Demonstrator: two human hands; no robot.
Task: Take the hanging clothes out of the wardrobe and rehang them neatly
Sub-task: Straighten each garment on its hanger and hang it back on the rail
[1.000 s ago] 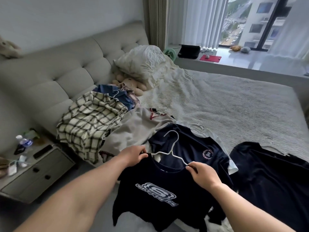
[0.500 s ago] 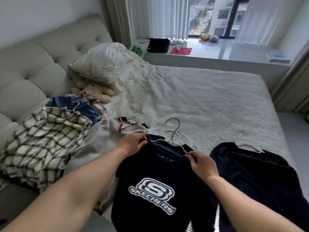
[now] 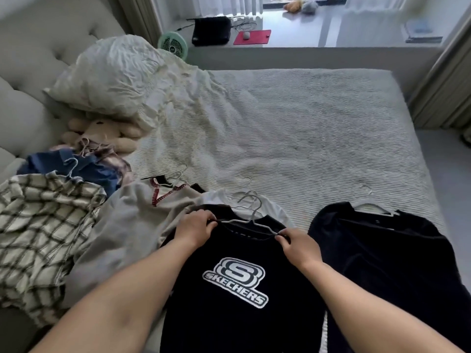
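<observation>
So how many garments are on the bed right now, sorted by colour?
Dark navy or black: 2, the Skechers shirt and the dark top
Plaid cream: 1
Grey: 1
Blue: 1
White: 1
Total: 6 clearly visible

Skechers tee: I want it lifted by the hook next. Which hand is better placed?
Probably the left hand. It grips the hanger at the shoulder nearer the hook; the right hand pinches the far arm of the Skechers tee.
</observation>
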